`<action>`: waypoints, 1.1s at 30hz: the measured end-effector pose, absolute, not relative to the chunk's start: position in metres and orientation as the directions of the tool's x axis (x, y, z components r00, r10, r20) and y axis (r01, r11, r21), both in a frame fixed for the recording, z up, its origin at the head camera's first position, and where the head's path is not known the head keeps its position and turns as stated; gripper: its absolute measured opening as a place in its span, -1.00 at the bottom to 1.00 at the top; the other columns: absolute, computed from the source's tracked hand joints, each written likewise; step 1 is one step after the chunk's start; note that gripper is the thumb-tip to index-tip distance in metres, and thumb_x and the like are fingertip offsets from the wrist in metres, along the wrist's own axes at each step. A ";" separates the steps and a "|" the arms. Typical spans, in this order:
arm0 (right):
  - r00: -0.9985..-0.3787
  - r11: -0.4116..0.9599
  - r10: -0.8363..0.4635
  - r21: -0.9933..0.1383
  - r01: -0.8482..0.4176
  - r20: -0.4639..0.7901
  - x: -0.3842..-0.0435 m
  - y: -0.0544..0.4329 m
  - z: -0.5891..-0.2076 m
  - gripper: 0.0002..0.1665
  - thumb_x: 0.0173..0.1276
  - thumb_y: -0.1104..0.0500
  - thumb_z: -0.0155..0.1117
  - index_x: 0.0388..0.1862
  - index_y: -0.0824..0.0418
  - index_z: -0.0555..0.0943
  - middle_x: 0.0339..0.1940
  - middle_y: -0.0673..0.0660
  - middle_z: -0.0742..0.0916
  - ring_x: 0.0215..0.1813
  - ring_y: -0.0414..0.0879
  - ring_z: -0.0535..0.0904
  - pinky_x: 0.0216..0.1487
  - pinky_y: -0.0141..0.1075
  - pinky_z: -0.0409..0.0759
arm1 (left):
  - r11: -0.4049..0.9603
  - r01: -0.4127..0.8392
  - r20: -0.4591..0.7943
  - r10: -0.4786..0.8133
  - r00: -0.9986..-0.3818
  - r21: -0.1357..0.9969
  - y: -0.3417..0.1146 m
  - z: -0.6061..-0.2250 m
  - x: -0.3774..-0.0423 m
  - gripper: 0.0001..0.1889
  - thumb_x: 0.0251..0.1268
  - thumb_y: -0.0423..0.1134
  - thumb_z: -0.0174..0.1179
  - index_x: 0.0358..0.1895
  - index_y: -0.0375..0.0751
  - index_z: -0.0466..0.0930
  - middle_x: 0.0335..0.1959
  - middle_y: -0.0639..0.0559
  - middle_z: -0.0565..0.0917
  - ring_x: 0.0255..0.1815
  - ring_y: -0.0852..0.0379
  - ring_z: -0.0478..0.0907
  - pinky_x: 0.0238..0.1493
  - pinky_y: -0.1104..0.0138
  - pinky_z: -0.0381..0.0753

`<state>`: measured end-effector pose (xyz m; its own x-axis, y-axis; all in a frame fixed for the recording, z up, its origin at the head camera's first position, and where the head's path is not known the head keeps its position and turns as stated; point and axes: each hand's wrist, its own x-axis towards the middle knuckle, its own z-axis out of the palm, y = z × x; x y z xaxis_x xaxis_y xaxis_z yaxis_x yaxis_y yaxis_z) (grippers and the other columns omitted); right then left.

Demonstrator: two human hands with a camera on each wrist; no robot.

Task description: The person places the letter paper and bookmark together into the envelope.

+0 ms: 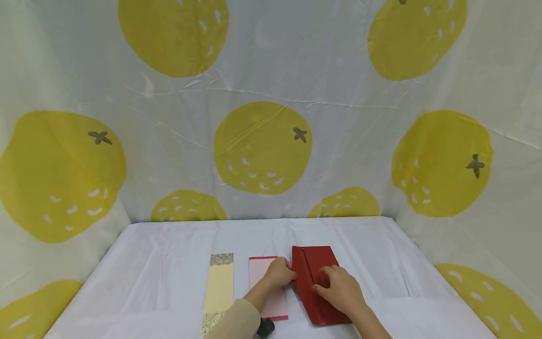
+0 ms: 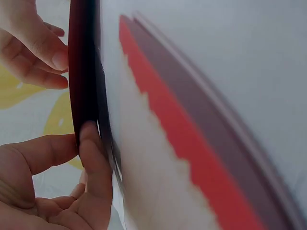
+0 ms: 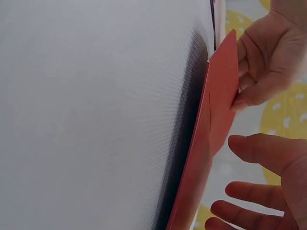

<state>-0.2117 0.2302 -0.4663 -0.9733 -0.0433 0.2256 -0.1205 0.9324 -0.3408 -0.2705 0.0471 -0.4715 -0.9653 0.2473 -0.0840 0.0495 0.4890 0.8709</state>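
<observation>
Currently, the red envelope [image 1: 315, 261] lies right of centre on the white cloth [image 1: 169, 263], its long side running away from the person. The left hand [image 1: 280, 272] pinches its left edge between thumb and fingers, the grip closed down to the envelope's thickness. Over the envelope, the right hand [image 1: 342, 289] has its thumb and fingers parted and grips nothing; whether a fingertip touches the surface I cannot tell. Partly beneath the left hand and wrist lies a pink card [image 1: 259, 273] with red ends, and farther left a cream card [image 1: 221, 282] with patterned ends
</observation>
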 end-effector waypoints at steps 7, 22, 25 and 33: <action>-0.972 0.933 -0.036 -0.342 -0.116 0.232 -0.214 0.228 -0.465 -0.49 0.00 -0.03 0.56 -0.12 0.21 0.67 -0.35 0.01 0.60 -0.30 -0.11 0.50 -0.31 -0.15 0.57 | 0.359 -0.041 -0.141 0.258 -0.956 0.932 0.048 -0.464 -0.267 -0.86 0.15 -0.50 0.15 -0.23 -0.33 0.46 -0.58 -0.06 0.52 -0.69 0.18 0.52 -0.52 0.36 0.63; -0.955 0.933 -0.022 -0.338 -0.127 0.297 -0.216 0.231 -0.460 -0.49 0.01 0.01 0.55 -0.07 0.21 0.66 -0.17 0.09 0.67 -0.13 0.03 0.59 -0.16 -0.04 0.61 | 0.249 -0.107 -0.175 0.270 -0.947 0.963 0.044 -0.459 -0.263 -0.79 0.14 -0.56 0.14 -0.15 -0.31 0.52 -0.55 -0.07 0.55 -0.67 0.17 0.53 -0.47 0.34 0.67; -0.958 0.924 -0.023 -0.361 -0.129 0.285 -0.216 0.232 -0.458 -0.48 0.03 0.03 0.54 -0.04 0.21 0.65 -0.14 0.09 0.67 -0.10 0.03 0.59 -0.12 -0.03 0.61 | 0.233 -0.112 -0.175 0.269 -0.947 0.966 0.043 -0.461 -0.263 -0.78 0.13 -0.57 0.13 -0.16 -0.31 0.52 -0.57 -0.07 0.56 -0.68 0.18 0.52 -0.48 0.35 0.66; -0.964 0.832 -0.111 -0.508 -0.222 0.240 -0.220 0.240 -0.458 -0.59 0.11 0.15 0.50 -0.01 0.04 0.68 -0.20 -0.13 0.57 -0.10 -0.16 0.54 -0.05 -0.15 0.56 | 0.208 -0.150 -0.203 0.262 -0.944 0.967 0.038 -0.466 -0.262 -0.77 0.13 -0.56 0.16 -0.13 -0.32 0.53 -0.52 -0.10 0.57 -0.64 0.14 0.55 -0.44 0.33 0.68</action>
<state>-0.2201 0.2402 -0.4584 -0.9643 -0.1108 0.2405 -0.2223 0.8320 -0.5082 -0.2624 0.0385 -0.4655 -0.9436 0.2617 -0.2028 -0.1501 0.2080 0.9666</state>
